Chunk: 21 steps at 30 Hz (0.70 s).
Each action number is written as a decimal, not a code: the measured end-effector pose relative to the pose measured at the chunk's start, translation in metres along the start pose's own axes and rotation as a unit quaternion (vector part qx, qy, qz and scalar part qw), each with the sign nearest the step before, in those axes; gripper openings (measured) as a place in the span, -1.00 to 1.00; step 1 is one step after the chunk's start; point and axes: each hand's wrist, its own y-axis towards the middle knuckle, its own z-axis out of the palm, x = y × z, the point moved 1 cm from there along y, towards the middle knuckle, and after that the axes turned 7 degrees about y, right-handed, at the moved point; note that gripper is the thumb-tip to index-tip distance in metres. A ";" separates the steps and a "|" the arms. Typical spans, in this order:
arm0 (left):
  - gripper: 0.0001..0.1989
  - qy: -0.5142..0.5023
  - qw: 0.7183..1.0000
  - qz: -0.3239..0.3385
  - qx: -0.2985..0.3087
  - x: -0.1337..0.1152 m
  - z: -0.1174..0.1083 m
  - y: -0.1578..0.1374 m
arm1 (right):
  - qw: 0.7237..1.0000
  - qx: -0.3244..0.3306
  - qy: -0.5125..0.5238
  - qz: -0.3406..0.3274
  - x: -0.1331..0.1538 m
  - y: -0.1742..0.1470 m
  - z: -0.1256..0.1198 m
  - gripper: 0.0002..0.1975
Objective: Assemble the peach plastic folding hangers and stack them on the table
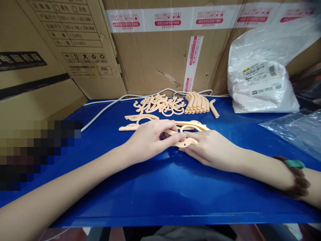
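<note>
My left hand [150, 139] pinches a beige plastic hanger piece [185, 144] between thumb and fingers. The piece has a small hole and a curved end. My right hand [213, 149] meets it from the other side, with its fingers closed around the piece's underside and partly hidden. Just behind both hands lie beige folding hangers [127, 128] with curved hooks, partly covered by my fingers. Farther back are a loose pile of hook pieces [156, 104], a neat row of curved hanger arms [197, 103] and one separate arm [214, 108].
Everything lies on a blue table [160, 194]. Cardboard boxes [155, 53] wall off the back and left. A white cable [107, 106] runs along the rear. At the right stand a white plastic parcel bag [263, 83] and clear plastic wrap [298, 129].
</note>
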 end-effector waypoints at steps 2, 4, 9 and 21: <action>-0.69 0.013 1.000 0.001 -0.025 0.000 -0.002 0.000 | 1.000 -0.004 0.000 -0.003 0.001 0.000 -0.001 -0.74; -0.64 0.020 0.999 0.004 -0.050 0.000 -0.003 0.000 | 1.000 -0.008 0.013 -0.002 0.002 0.000 -0.002 -0.72; -0.62 0.023 0.997 -0.005 -0.070 0.003 -0.005 0.000 | 0.996 -0.003 0.072 0.044 0.004 0.002 -0.006 -0.74; -0.69 -0.017 1.000 0.006 -0.026 0.008 -0.004 0.003 | 0.999 -0.005 0.008 0.034 0.004 0.001 -0.004 -0.72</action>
